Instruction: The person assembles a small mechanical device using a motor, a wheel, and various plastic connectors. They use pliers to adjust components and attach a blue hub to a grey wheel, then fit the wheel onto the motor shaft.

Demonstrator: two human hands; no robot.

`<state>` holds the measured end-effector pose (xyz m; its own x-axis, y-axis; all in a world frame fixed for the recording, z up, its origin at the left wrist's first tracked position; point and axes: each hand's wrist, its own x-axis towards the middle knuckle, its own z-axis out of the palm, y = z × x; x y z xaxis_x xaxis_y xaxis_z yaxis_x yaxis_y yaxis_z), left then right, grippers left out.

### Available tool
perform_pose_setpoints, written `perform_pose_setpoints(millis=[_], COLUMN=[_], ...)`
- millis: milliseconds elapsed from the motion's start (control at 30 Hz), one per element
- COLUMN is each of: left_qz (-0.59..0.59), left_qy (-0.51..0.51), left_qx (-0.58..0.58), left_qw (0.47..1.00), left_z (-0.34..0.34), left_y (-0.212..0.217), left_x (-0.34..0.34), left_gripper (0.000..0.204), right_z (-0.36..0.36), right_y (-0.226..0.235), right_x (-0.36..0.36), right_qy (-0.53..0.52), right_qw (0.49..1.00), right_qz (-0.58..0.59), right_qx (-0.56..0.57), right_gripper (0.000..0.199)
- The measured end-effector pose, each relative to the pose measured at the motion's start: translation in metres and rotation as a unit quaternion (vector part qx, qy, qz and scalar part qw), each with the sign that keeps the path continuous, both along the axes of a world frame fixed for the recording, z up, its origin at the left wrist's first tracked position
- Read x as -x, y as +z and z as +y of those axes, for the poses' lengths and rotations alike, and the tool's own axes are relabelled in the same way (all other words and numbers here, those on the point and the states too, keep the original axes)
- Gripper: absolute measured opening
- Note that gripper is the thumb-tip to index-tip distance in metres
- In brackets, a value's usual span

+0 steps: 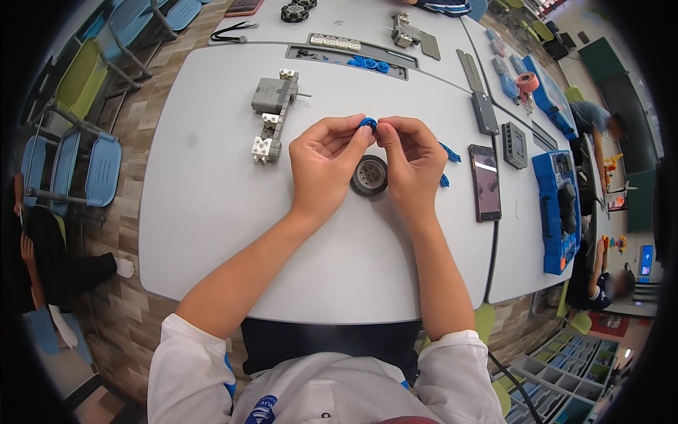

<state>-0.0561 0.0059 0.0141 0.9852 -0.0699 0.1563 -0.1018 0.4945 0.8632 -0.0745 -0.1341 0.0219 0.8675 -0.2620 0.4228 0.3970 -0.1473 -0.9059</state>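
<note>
Over the table point(212, 233), my left hand point(321, 166) and my right hand point(413, 162) meet with fingertips pinched on a small blue plastic building piece point(367, 123). A dark bit shows in its middle; the fingers cover much of it. Below and between the hands lies a wheel point(369, 175) with a grey hub and dark tyre. To the left of my left hand stands a grey motor block point(271, 95) with a thin axle, joined to light grey building blocks point(264, 147). Just past my right hand are blue curved pieces point(450, 152), partly hidden by it.
A long grey tray point(296, 53) with blue wheels and small dark parts lies across the far side. Toward the right are a phone point(485, 184), a dark grey flat piece point(485, 113), a grey controller box point(514, 145) and a blue case point(556, 212). Chairs point(104, 169) stand left.
</note>
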Motion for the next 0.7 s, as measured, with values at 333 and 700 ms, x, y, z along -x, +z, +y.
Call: perform_pose_setpoints(millis=[333, 700], left_qz=[-0.009, -0.032], left_qy=[0.007, 0.017], left_qx=[-0.007, -0.001], left_qw=[1.0, 0.999], left_z=[-0.0007, -0.0004], left_y=[0.001, 0.0006], left_x=[0.004, 0.006], left_gripper=[0.021, 0.019], right_z=[0.0034, 0.0041], right_y=[-0.0034, -0.0041], right_x=[-0.0017, -0.0072], right_qy=[-0.061, -0.077], right_qw=[0.993, 0.974], right_qz=[-0.05, -0.142], right_qx=[0.084, 0.157], right_gripper=[0.006, 0.009])
